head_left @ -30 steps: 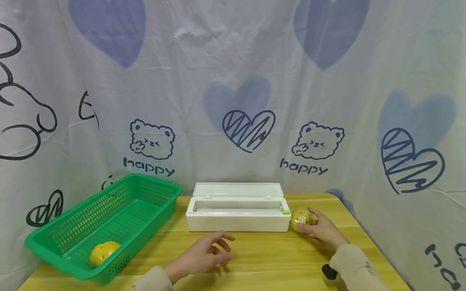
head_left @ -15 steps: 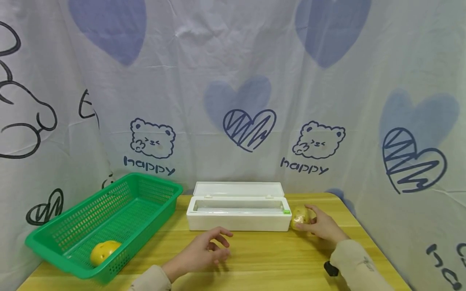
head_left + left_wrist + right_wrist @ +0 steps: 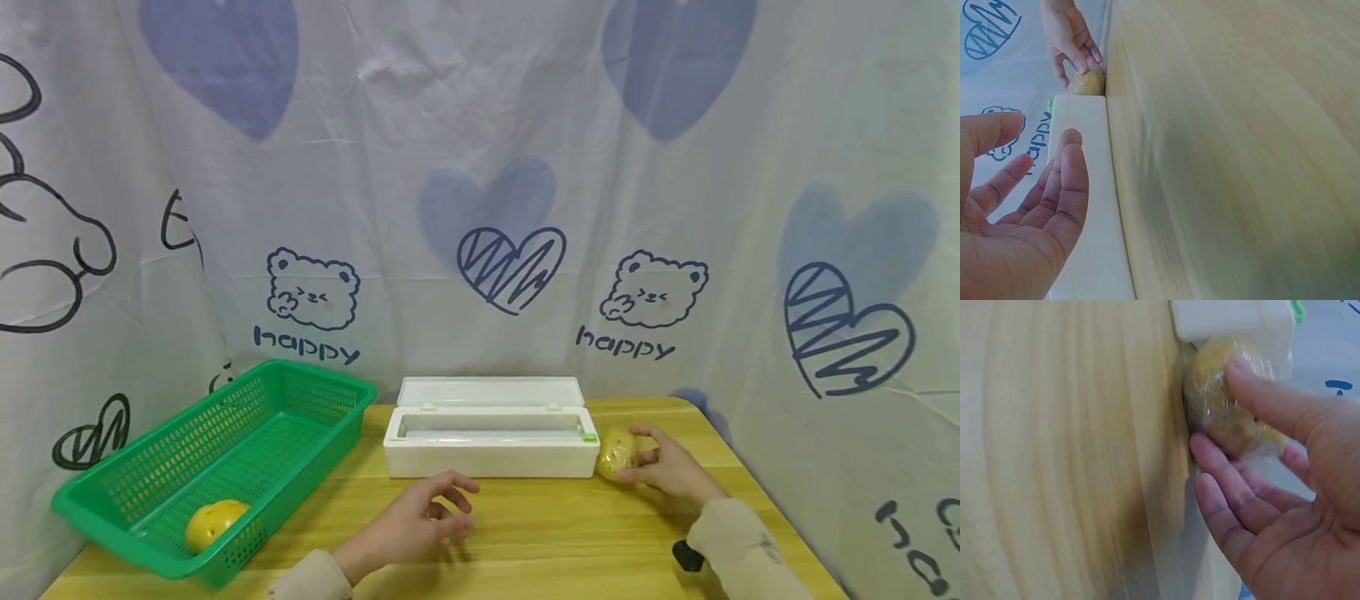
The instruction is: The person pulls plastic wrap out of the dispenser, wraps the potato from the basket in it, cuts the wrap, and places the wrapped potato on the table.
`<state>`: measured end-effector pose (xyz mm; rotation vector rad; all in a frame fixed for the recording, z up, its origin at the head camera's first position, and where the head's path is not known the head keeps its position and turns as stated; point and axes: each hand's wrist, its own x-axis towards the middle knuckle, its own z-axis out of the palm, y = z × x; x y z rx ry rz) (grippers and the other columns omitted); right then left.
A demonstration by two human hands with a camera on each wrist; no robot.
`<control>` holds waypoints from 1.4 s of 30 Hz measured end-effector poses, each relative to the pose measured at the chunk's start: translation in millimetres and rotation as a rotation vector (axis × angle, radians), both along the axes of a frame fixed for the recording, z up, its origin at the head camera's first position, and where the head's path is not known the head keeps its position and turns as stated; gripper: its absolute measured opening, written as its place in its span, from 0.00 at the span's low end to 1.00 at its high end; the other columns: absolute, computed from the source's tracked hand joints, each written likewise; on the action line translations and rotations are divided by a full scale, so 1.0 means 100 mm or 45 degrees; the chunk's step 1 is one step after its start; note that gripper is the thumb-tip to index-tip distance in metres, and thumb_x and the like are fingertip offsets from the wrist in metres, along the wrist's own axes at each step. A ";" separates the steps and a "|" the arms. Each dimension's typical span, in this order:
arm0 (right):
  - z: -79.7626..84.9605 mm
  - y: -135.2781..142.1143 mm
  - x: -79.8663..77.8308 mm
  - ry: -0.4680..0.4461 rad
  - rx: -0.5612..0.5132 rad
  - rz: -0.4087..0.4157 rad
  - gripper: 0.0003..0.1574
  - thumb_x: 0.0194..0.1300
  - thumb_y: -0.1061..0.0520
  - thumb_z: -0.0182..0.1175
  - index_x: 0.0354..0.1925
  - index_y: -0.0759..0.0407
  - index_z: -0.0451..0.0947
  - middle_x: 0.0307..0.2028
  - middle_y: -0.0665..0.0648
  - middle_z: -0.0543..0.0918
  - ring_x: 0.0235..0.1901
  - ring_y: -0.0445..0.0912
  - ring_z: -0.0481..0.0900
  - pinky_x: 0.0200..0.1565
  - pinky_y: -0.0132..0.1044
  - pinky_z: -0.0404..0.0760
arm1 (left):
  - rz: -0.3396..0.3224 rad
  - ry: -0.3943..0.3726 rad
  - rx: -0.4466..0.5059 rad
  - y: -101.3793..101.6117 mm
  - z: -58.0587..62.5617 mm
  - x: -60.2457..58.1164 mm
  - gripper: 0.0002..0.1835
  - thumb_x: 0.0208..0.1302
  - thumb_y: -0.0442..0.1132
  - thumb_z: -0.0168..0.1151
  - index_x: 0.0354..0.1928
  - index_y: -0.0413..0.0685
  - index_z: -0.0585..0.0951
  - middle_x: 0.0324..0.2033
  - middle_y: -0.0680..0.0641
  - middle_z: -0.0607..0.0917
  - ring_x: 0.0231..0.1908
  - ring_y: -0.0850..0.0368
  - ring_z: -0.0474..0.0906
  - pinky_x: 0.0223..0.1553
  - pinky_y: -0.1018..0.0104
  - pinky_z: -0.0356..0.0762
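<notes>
My right hand (image 3: 671, 468) is at a yellow potato (image 3: 617, 452) wrapped in clear plastic film, standing on the table against the right end of a long white cling film box (image 3: 491, 460). In the right wrist view the thumb lies on the potato (image 3: 1225, 403), with the fingertips at its lower side. My left hand (image 3: 416, 521) hovers in front of the box, fingers loosely bent and holding nothing. In the left wrist view its palm (image 3: 1019, 231) faces the box. Another yellow potato (image 3: 215, 523) lies in the near end of a green basket (image 3: 296, 492).
The box's lid (image 3: 491, 390) stands raised at the back, hinged over the open slot, with a small green piece (image 3: 590, 437) at its right front corner. Behind the wooden table (image 3: 540, 542) hangs a printed cloth (image 3: 480, 125). The basket takes up the left side.
The right hand has shifted slightly at the wrapped potato, which stays beside the box. The left hand has barely moved. The potato in the basket is unmoved.
</notes>
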<state>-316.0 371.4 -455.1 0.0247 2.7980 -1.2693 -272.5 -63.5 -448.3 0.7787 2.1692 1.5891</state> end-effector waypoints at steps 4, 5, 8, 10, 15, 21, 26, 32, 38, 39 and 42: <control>0.00 -0.01 0.01 0.002 -0.015 0.036 0.59 0.60 0.50 0.82 0.77 0.63 0.60 0.51 0.67 0.86 0.49 0.53 0.81 0.50 0.44 0.78 | -0.002 -0.004 -0.003 -0.01 -0.01 0.00 0.18 0.77 0.34 0.65 0.65 0.45 0.79 0.48 0.41 0.83 0.40 0.48 0.87 0.35 0.63 0.86; -0.01 -0.01 0.00 0.009 -0.004 0.044 0.59 0.60 0.50 0.82 0.77 0.64 0.60 0.51 0.67 0.86 0.49 0.52 0.81 0.49 0.43 0.78 | -0.003 -0.004 -0.005 -0.01 -0.01 0.00 0.18 0.77 0.34 0.65 0.65 0.45 0.79 0.49 0.41 0.83 0.40 0.48 0.87 0.35 0.63 0.86; -0.02 -0.02 -0.01 0.024 0.013 0.045 0.59 0.59 0.50 0.83 0.75 0.64 0.60 0.51 0.67 0.85 0.49 0.53 0.82 0.50 0.44 0.78 | -0.007 -0.003 -0.010 -0.01 -0.01 0.00 0.18 0.77 0.34 0.65 0.65 0.46 0.79 0.49 0.41 0.83 0.39 0.48 0.87 0.35 0.63 0.86; -0.03 -0.01 -0.03 0.022 0.035 0.044 0.60 0.58 0.49 0.83 0.76 0.64 0.60 0.52 0.68 0.84 0.50 0.54 0.81 0.52 0.48 0.79 | -0.003 -0.005 -0.017 0.00 0.00 0.00 0.18 0.77 0.35 0.66 0.65 0.46 0.80 0.49 0.41 0.83 0.39 0.49 0.87 0.35 0.63 0.86; -0.01 -0.01 -0.05 0.013 0.105 0.039 0.63 0.59 0.45 0.83 0.77 0.65 0.58 0.54 0.70 0.82 0.52 0.57 0.81 0.56 0.57 0.81 | 0.022 -0.040 -0.027 0.00 0.02 0.00 0.18 0.76 0.36 0.67 0.65 0.47 0.80 0.50 0.39 0.83 0.40 0.48 0.87 0.35 0.62 0.85; 0.05 -0.04 -0.02 0.016 0.155 0.050 0.62 0.60 0.42 0.81 0.77 0.63 0.59 0.55 0.71 0.82 0.52 0.58 0.81 0.55 0.57 0.82 | 0.023 -0.054 -0.024 -0.02 0.03 -0.01 0.18 0.76 0.36 0.67 0.65 0.47 0.79 0.50 0.39 0.82 0.41 0.47 0.88 0.36 0.60 0.86; 0.08 -0.05 0.00 0.012 0.188 0.046 0.64 0.59 0.40 0.81 0.78 0.64 0.58 0.54 0.70 0.82 0.48 0.57 0.81 0.52 0.54 0.82 | 0.032 -0.024 -0.038 -0.03 0.05 -0.01 0.19 0.76 0.37 0.67 0.65 0.47 0.80 0.50 0.40 0.83 0.40 0.46 0.88 0.36 0.58 0.88; 0.11 -0.05 0.00 0.014 0.226 0.042 0.66 0.59 0.38 0.81 0.78 0.63 0.58 0.55 0.69 0.82 0.49 0.56 0.81 0.53 0.56 0.82 | 0.046 0.009 -0.052 -0.05 0.07 -0.01 0.18 0.76 0.37 0.67 0.64 0.48 0.80 0.48 0.42 0.83 0.40 0.45 0.88 0.35 0.56 0.88; 0.18 -0.05 0.02 0.007 0.259 0.037 0.67 0.60 0.34 0.79 0.79 0.63 0.57 0.60 0.73 0.80 0.53 0.61 0.82 0.58 0.63 0.82 | 0.046 0.046 -0.070 -0.09 0.13 -0.04 0.17 0.77 0.36 0.66 0.64 0.47 0.80 0.48 0.42 0.83 0.40 0.45 0.88 0.34 0.55 0.88; 0.19 -0.05 0.02 0.011 0.265 0.036 0.66 0.60 0.34 0.79 0.79 0.63 0.57 0.60 0.74 0.79 0.54 0.62 0.82 0.58 0.63 0.82 | 0.046 0.062 -0.075 -0.09 0.14 -0.04 0.17 0.77 0.36 0.66 0.63 0.47 0.80 0.49 0.41 0.83 0.40 0.45 0.88 0.34 0.56 0.88; 0.25 -0.06 0.03 0.032 0.291 0.035 0.62 0.64 0.35 0.76 0.79 0.64 0.58 0.62 0.75 0.79 0.56 0.64 0.83 0.59 0.65 0.82 | 0.053 0.116 -0.084 -0.13 0.17 -0.07 0.16 0.77 0.36 0.66 0.63 0.46 0.80 0.48 0.40 0.84 0.39 0.45 0.88 0.33 0.60 0.86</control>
